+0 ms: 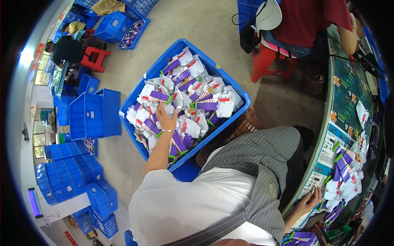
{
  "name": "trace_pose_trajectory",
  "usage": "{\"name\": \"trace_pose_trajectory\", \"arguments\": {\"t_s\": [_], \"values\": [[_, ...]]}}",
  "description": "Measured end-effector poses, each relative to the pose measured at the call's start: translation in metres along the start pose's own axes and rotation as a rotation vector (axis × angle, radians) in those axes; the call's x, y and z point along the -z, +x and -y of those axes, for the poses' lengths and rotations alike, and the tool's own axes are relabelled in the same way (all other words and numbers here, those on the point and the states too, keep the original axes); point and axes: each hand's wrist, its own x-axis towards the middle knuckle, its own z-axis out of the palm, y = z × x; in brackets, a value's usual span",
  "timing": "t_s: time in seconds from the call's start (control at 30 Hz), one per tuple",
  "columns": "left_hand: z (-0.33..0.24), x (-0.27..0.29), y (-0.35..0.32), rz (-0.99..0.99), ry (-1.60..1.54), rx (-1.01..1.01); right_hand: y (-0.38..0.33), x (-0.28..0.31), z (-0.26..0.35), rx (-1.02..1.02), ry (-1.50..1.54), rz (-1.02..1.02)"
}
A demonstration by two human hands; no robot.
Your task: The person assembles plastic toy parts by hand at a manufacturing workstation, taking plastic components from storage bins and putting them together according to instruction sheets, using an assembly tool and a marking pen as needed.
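Note:
My left hand, a thin bracelet at its wrist, reaches into a large blue plastic bin. Its fingers are apart and rest on a heap of white plastic toy parts with purple, green and red-striped pieces. I see nothing gripped in it, though the parts partly hide the fingertips. Over at the right, my right hand lies at the worktable edge with fingers outstretched, beside a pile of similar white and purple parts. That hand appears to hold nothing.
A person in a dark red shirt sits on a red stool at the far right. Stacked blue crates stand along the left. Another seated person works at the far left, near a second red stool.

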Motion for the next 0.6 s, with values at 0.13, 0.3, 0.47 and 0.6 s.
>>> {"name": "trace_pose_trajectory", "arguments": {"t_s": [0.13, 0.3, 0.47, 0.6], "values": [[0.023, 0.038, -0.018, -0.018, 0.125, -0.135, -0.002, 0.001, 0.002, -0.008, 0.036, -0.012], [0.101, 0.064, -0.075, -0.035, -0.027, 0.314, -0.003, 0.000, -0.003, -0.032, 0.103, -0.029], [0.072, 0.078, -0.046, 0.584, 0.013, 0.464, -0.005, 0.000, -0.001, -0.028, 0.142, -0.020], [0.049, 0.066, -0.015, 0.718, 0.110, 0.546, -0.005, -0.001, -0.009, -0.016, 0.115, -0.025]]}}
